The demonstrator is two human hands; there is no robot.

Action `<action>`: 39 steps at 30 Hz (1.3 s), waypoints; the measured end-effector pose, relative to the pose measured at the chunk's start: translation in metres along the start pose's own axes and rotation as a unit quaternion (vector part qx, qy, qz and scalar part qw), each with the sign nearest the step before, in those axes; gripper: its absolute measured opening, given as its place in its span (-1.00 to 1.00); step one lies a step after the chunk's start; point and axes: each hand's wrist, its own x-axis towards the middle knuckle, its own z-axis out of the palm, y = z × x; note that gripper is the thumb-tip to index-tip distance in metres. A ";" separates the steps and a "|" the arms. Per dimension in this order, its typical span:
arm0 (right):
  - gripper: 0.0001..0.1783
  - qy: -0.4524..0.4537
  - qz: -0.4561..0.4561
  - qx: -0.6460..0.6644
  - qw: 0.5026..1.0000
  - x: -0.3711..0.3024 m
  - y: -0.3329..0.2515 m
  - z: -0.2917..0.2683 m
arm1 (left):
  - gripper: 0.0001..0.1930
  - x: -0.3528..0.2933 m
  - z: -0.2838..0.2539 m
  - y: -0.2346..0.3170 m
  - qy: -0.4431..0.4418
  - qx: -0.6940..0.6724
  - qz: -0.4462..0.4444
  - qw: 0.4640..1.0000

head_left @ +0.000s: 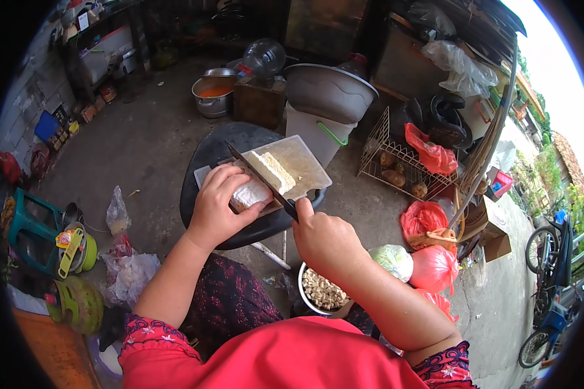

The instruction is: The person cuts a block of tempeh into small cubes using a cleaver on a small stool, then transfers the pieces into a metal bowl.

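My left hand is closed over a white block of what looks like tempeh, pressing it on a pale cutting board. In my right hand is the handle of a kitchen knife. Its long dark blade lies slantwise along the block's right side. Just beyond the blade, a cut slab of tempeh rests on the board with a few crumbs near it. A black round stool carries the board. Below my right forearm, a bowl holds many small tan cubes.
A pot with orange contents and a large grey basin stand beyond the stool. On the right are a wire rack and red plastic bags. At left sit a green stool and a green gas cylinder.
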 end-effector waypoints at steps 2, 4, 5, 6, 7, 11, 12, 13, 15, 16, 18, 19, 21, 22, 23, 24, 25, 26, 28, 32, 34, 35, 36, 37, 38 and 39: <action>-0.80 -0.002 0.003 0.014 1.000 0.003 -0.001 0.000 | -0.58 0.001 0.000 0.001 0.002 -0.001 0.000 1.000; -0.76 0.000 0.006 0.021 1.000 0.010 -0.001 0.008 | -0.58 0.002 0.001 0.000 0.003 -0.004 0.002 1.000; -0.72 0.002 0.007 0.030 1.000 0.012 -0.002 0.009 | -0.58 0.001 0.000 -0.002 0.005 -0.001 0.000 1.000; -0.72 0.003 0.008 0.030 1.000 0.012 -0.003 0.008 | -0.58 0.000 -0.001 -0.004 0.006 0.001 -0.002 1.000; -0.74 -0.005 0.007 0.023 1.000 0.012 -0.004 0.004 | -0.58 0.000 0.000 -0.003 0.006 0.001 -0.001 1.000; -0.74 -0.012 0.033 0.071 0.997 0.010 0.005 -0.001 | -0.57 -0.001 -0.001 -0.002 0.004 -0.012 0.003 1.000; -0.73 -0.014 0.035 0.077 0.996 0.009 0.006 -0.002 | -0.57 0.000 -0.001 -0.001 0.001 -0.016 0.007 1.000; -0.73 -0.014 0.034 0.076 0.996 0.009 0.005 -0.002 | -0.57 0.001 0.000 0.000 0.002 -0.016 0.007 1.000; -0.72 -0.015 0.025 0.054 0.998 0.009 0.000 -0.001 | -0.56 0.002 0.000 0.002 -0.010 -0.019 -0.001 1.000; -0.72 -0.015 0.026 0.054 0.998 0.008 -0.001 -0.001 | -0.56 0.002 0.001 0.001 -0.011 -0.019 -0.001 1.000; -0.71 -0.015 0.017 0.052 0.998 0.011 -0.002 -0.004 | -0.56 0.002 0.003 -0.004 -0.012 -0.049 -0.022 0.998; -0.71 -0.015 0.017 0.053 0.998 0.011 -0.001 -0.004 | -0.56 0.000 0.002 -0.005 -0.012 -0.049 -0.021 0.998; -0.71 -0.025 0.029 0.081 0.996 0.010 0.005 -0.007 | -0.54 -0.003 0.001 -0.006 -0.001 -0.019 0.003 1.000; -0.71 -0.025 0.030 0.080 0.996 0.010 0.008 -0.007 | -0.54 -0.004 -0.001 -0.007 -0.001 -0.019 0.003 1.000; -0.71 -0.020 0.033 0.091 0.995 0.010 0.010 -0.006 | -0.51 -0.005 -0.001 -0.009 -0.012 -0.036 -0.017 0.999; -0.71 -0.014 0.037 0.103 0.994 0.009 0.012 -0.005 | -0.48 -0.006 -0.002 -0.010 -0.023 -0.053 -0.037 0.998; -0.71 -0.014 0.039 0.103 0.994 0.008 0.014 -0.004 | -0.48 -0.005 -0.001 -0.007 -0.024 -0.054 -0.036 0.998; -0.71 -0.017 0.029 0.108 0.994 0.009 0.016 -0.003 | -0.43 -0.003 0.001 -0.005 -0.022 -0.048 -0.054 0.997; -0.71 -0.019 0.021 0.113 0.993 0.007 0.016 -0.005 | -0.38 0.001 0.004 -0.003 -0.021 -0.043 -0.069 0.996; -0.72 -0.056 0.051 0.080 0.994 -0.013 0.007 -0.021 | -0.28 0.002 -0.003 -0.002 -0.102 -0.037 -0.120 0.987; -0.72 -0.067 0.058 0.074 0.993 -0.019 0.011 -0.025 | -0.27 0.000 -0.009 0.003 -0.119 -0.035 -0.147 0.981; -0.72 -0.064 0.060 0.078 0.993 -0.023 0.012 -0.025 | -0.27 -0.003 -0.012 0.006 -0.112 -0.028 -0.147 0.982; -0.71 -0.061 0.063 0.081 0.993 -0.025 0.014 -0.025 | -0.28 -0.006 -0.013 0.008 -0.104 -0.021 -0.147 0.983; -0.71 -0.060 0.066 0.083 0.992 -0.025 0.018 -0.022 | -0.28 -0.007 -0.013 0.008 -0.107 -0.022 -0.145 0.983; -0.71 -0.056 0.061 0.089 0.993 -0.022 0.022 -0.019 | -0.28 -0.008 -0.015 0.008 -0.099 -0.015 -0.137 0.986; -0.70 -0.052 0.056 0.094 0.993 -0.021 0.025 -0.017 | -0.28 -0.008 -0.016 0.008 -0.090 -0.008 -0.128 0.988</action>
